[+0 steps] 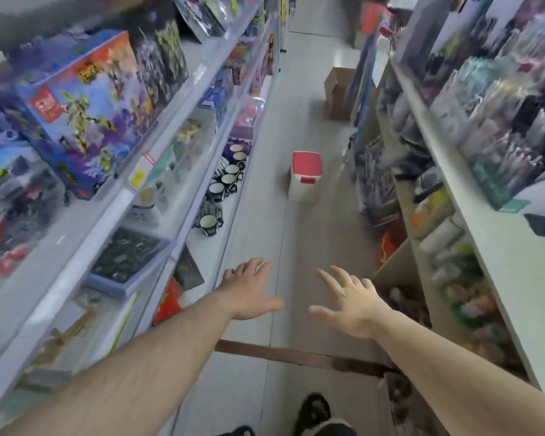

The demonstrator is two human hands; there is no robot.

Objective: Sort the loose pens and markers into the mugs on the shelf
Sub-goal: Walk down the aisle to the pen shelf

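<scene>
Both arms reach forward over the aisle floor (296, 215) of a shop, palms down. The left hand (249, 292) has its fingers (258, 265) spread and nearly straight, holding nothing; the right hand (348, 302) likewise has its fingers (329, 278) splayed and straight, with nothing in them. Neither hand touches any item. The mugs (224, 184), dark with pale interiors, stand in a row on a low white shelf (202, 243) ahead of and to the left of the left fingers, well apart from them; the nearest mug (210, 224) stands alone, just short of the rest of the row. Whether any mug holds pens cannot be told, and no loose pens or markers can be made out in this blurred view. Straight ahead of both sets of fingers, beyond them on the floor, sits a white box with a red lid (306, 177); farther off stands a brown cardboard box (339, 92). Above and left of the left fingers, higher shelves carry boxed toy sets, the largest being a blue and orange toy box (88, 111). To the right of the right fingers, shelving (485, 247) holds blurred packaged goods. Below the hands a brown strip (296, 357) crosses the floor, and dark shoes (315, 413) show at the bottom edge.
</scene>
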